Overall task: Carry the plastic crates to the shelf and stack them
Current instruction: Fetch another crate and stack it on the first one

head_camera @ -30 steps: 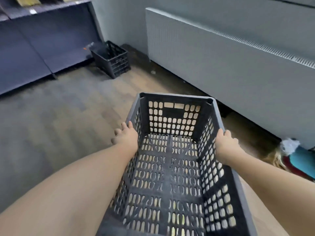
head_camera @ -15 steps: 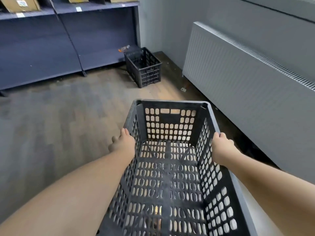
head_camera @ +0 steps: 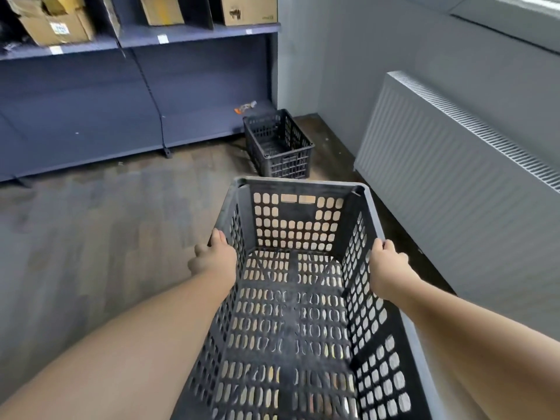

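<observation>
I hold an empty dark perforated plastic crate (head_camera: pixel 295 313) out in front of me, above the floor. My left hand (head_camera: pixel 213 259) grips its left rim and my right hand (head_camera: pixel 386 266) grips its right rim. A second, similar black crate (head_camera: pixel 277 145) stands on the floor ahead, at the right end of the dark blue shelf (head_camera: pixel 127 86), in the corner by the wall.
Cardboard boxes (head_camera: pixel 57 24) sit on the shelf's upper level. A small orange item (head_camera: pixel 245 107) lies on the lower shelf board. A long grey radiator (head_camera: pixel 460 171) runs along the right wall. Wood-pattern floor (head_camera: pixel 91 237) stretches to the left.
The view has swung toward the shelf: shelf and floor crate now sit nearer the centre and appear closer. Both hands keep their grip on the carried crate.
</observation>
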